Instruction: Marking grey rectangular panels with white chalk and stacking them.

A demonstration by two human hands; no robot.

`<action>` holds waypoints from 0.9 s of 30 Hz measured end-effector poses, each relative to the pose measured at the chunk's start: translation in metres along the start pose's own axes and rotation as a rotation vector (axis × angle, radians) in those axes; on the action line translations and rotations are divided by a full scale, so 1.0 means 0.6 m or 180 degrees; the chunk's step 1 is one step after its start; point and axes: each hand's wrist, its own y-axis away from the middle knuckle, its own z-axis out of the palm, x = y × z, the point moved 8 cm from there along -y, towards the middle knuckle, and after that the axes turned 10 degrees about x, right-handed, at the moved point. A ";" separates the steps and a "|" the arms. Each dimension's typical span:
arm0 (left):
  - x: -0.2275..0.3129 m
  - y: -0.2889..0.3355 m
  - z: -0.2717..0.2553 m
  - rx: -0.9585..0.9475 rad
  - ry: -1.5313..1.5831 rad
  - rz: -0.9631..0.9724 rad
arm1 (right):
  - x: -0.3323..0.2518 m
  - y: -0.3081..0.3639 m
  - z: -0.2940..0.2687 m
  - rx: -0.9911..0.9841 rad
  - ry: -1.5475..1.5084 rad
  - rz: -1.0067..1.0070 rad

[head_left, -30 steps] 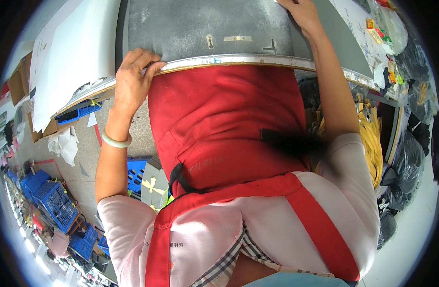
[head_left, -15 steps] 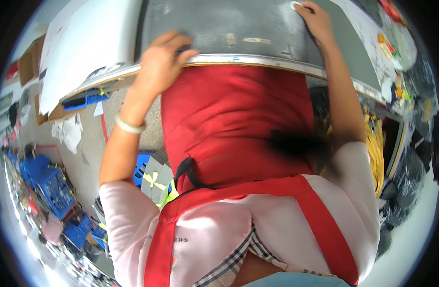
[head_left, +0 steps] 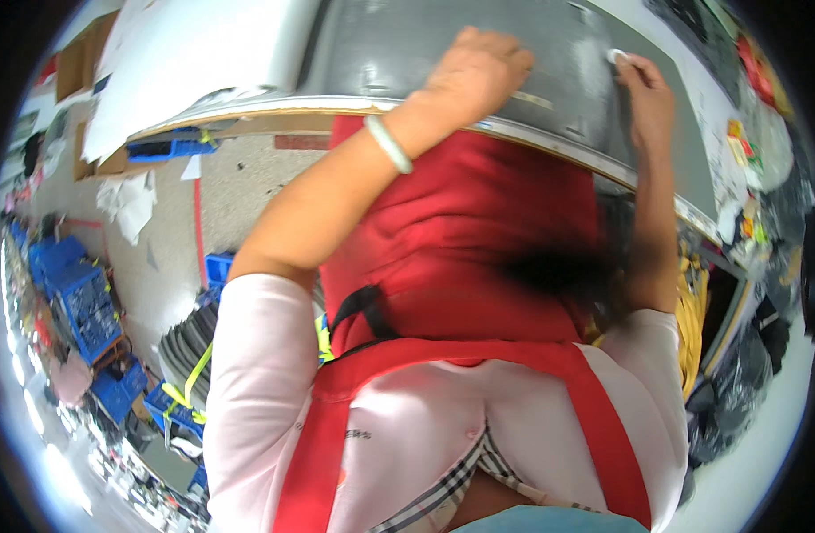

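Dark grey sheet lying flat on the table, skewing possible

It's lying just in from the table's near edge, between a pale curved sheet at left and a lighter grey surface at right. My left hand is hanging over its near middle, fingers curling in; can't tell if it's touching or holding anything. My right hand is pinching a small white round piece near the sheet's right side.

Risks, my guess: uneven left-hand pressure could be skewing the sheet; a loose pinch could be dropping the white piece.

Orientation: near side is running left to right along the table edge, slanting nearer toward the right. Far end's leaving view, so not calling the long axis.
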 end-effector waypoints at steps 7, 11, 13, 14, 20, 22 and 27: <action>0.009 0.010 -0.018 0.0515 -0.0535 0.0396 | -0.060 0.165 0.022 -0.0904 0.1037 -0.0453; 0.005 -0.009 0.006 -0.0513 -0.0474 -0.0295 | -0.085 0.184 0.024 -0.0988 0.1452 -0.1079; 0.008 -0.010 0.001 -0.0498 -0.0510 -0.0273 | -0.088 0.187 0.030 -0.1020 0.1501 -0.1184; 0.009 -0.010 -0.001 -0.0494 -0.0512 -0.0278 | -0.089 0.190 0.035 -0.1065 0.1624 -0.1356; 0.004 -0.004 -0.005 -0.0487 -0.0553 -0.0274 | -0.094 0.189 0.033 -0.1175 0.2012 -0.1306; 0.004 -0.005 -0.001 -0.0671 -0.0571 -0.0340 | -0.072 0.180 0.026 -0.1140 0.1943 -0.0844; 0.008 -0.008 0.005 -0.0696 -0.0564 -0.0333 | -0.043 0.167 0.011 -0.0438 0.1323 -0.0313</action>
